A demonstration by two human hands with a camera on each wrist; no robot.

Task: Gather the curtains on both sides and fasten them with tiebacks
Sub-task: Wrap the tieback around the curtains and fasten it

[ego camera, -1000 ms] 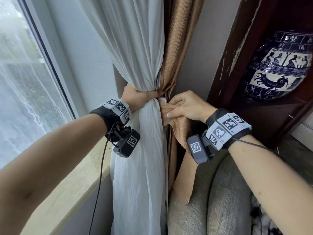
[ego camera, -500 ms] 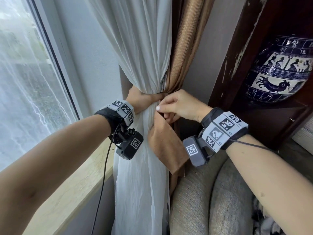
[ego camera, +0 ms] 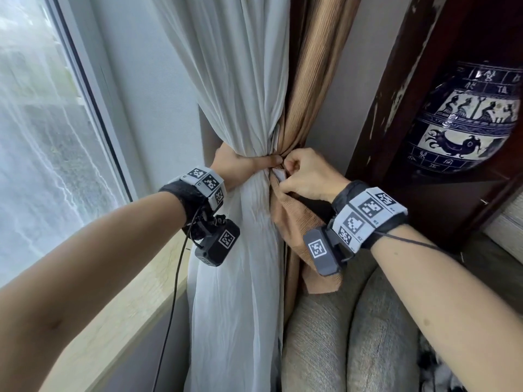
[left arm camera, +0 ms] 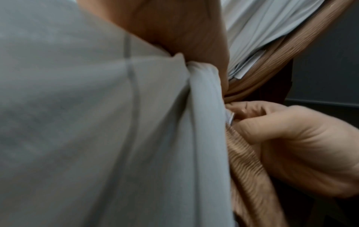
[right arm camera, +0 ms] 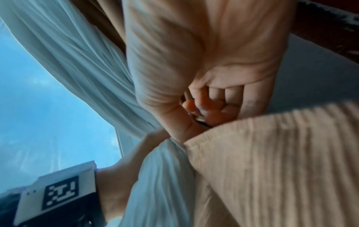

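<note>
Where both hands [ego camera: 307, 176] meet, tieback [ego camera: 297, 219] pinched.

Both arms reach forward, left hand [ego camera: 240, 165] wrapped in a grip, right hand [ego camera: 308, 176] pinching with curled fingers [left arm camera: 250, 110].

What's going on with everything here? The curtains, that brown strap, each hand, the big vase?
White sheer curtain: gathered into a bunch, squeezed at the waist.
Brown curtain: drawn in beside the sheer.
Brown tieback: loose end hanging, not yet fastened.
Left hand: grips the bunched curtains.
Right hand: fingers curled, pinching the tieback end at the bunch.
Blue and white vase: upright on the dark wooden shelf.
</note>
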